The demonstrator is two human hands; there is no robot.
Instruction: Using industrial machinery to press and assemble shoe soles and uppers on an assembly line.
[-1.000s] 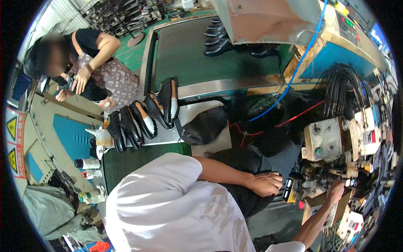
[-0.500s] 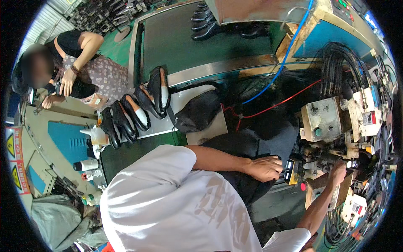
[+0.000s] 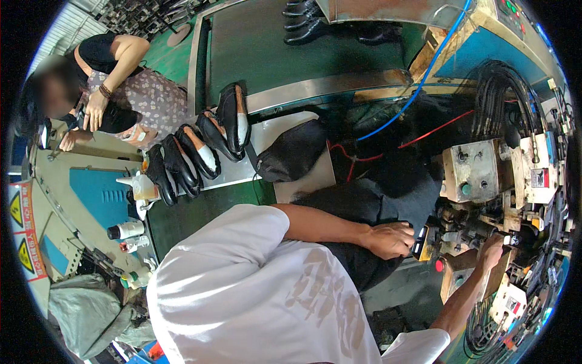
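My left hand (image 3: 391, 240) is over my dark-clothed lap, its fingers curled and pressed together. Right beside its fingertips is a small yellow-and-black box (image 3: 421, 244) with pale windows. Whatever the fingers hold, if anything, is hidden. Stretched out to the right, my right hand (image 3: 492, 250) is at the middle of a machine (image 3: 476, 230) with metal clamps. Its bent fingers are against the machine next to a shiny silver part (image 3: 513, 240); what they grip is too small to make out.
Several black shoes (image 3: 229, 124) stand on a white shelf (image 3: 227, 179) beside a black cloth bag (image 3: 293, 151). Behind runs a green conveyor (image 3: 254, 67) carrying more shoes. A blue hose (image 3: 418, 85) crosses above the machine. At far left a person (image 3: 130, 103) handles a dark shoe. Bottles (image 3: 127, 230) stand nearby.
The view has shifted slightly. My left hand has come a little nearer the yellow-and-black box, covering part of its edge. My right hand stays at the same part of the machine.
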